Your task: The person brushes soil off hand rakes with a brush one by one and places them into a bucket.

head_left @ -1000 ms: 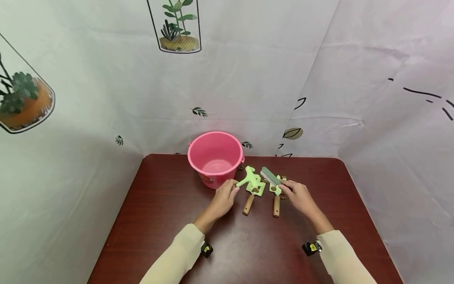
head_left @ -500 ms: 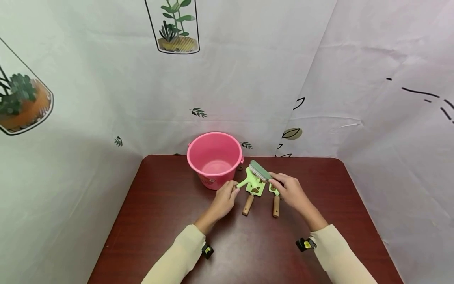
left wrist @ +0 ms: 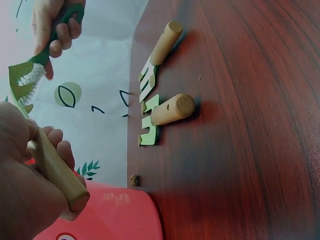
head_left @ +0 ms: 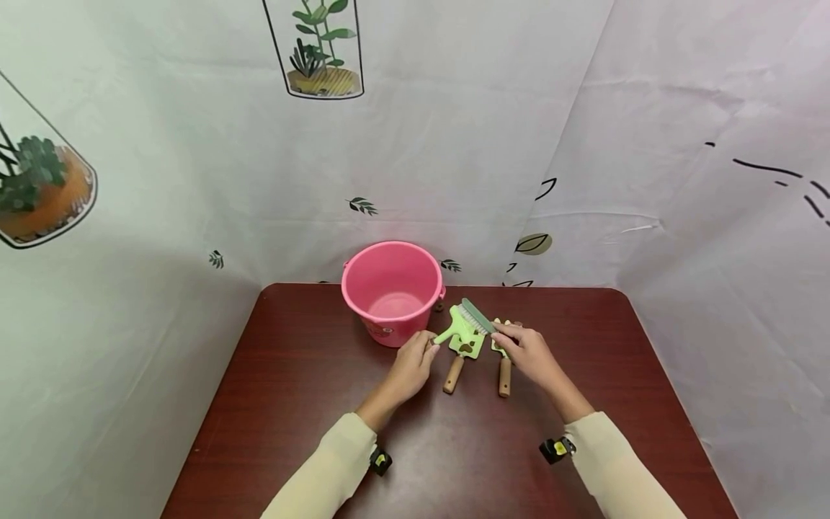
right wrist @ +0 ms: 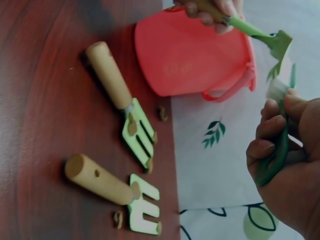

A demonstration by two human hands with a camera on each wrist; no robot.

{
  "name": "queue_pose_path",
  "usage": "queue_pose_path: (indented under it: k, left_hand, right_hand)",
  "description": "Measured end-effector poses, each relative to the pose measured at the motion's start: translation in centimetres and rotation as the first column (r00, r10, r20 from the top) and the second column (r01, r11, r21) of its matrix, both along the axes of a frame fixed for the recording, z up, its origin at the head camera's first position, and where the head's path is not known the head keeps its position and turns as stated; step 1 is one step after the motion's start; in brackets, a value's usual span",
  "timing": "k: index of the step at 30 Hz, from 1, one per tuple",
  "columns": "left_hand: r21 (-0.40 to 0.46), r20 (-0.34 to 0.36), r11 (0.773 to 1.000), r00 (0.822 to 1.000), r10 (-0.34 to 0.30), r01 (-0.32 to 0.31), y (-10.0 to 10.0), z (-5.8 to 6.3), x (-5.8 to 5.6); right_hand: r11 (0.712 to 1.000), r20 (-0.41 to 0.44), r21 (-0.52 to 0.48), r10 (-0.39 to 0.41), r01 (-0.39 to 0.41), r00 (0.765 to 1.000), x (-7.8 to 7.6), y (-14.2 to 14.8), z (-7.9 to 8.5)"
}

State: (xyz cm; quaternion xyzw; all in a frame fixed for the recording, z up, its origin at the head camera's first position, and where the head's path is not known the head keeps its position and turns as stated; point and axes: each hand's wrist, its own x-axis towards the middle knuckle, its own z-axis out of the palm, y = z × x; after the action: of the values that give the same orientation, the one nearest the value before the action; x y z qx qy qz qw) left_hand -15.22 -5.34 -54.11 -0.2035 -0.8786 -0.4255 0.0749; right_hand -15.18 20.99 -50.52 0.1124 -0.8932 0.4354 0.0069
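My left hand (head_left: 410, 360) grips the wooden handle (left wrist: 56, 170) of a small light-green hand rake (head_left: 459, 324), raised beside the pink bucket. Its toothed head (right wrist: 281, 47) points toward my right hand (head_left: 528, 353). That hand holds a green brush (head_left: 478, 315) by its looped handle, thumb along the back. In the left wrist view the brush's white bristles (left wrist: 33, 80) lie against the inner side of the rake head. Below, on the table, rest a green slotted hand tool (right wrist: 137, 132) and a short green hand fork (right wrist: 144, 205), both with wooden handles and brown clumps on their heads.
The pink bucket (head_left: 382, 317) stands at the table's back edge, left of the tools. Small brown clumps (right wrist: 118, 219) lie on the dark red table (head_left: 292, 404). White printed cloth (head_left: 454, 144) rises behind and at both sides.
My right hand has carried the brush leftward from above the fork onto the rake head, then shifted it slightly down and right. The left hand and rake have stayed nearly still.
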Motion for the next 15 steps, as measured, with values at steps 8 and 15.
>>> queue_pose_path:
  k: [8, 15]
  left_hand:
    - [0.019, -0.041, 1.0, 0.999, -0.013, 0.013, -0.1, 0.6, 0.2]
    - [0.029, -0.083, 0.999, 0.996, 0.021, -0.019, -0.5, 2.5, 0.4]
  right_hand:
    - [0.998, -0.001, -0.035, -0.047, 0.047, 0.999, 0.7, 0.5, -1.1]
    - [0.996, -0.012, -0.007, -0.09, 0.09, 0.996, 1.4, 1.5, -2.3]
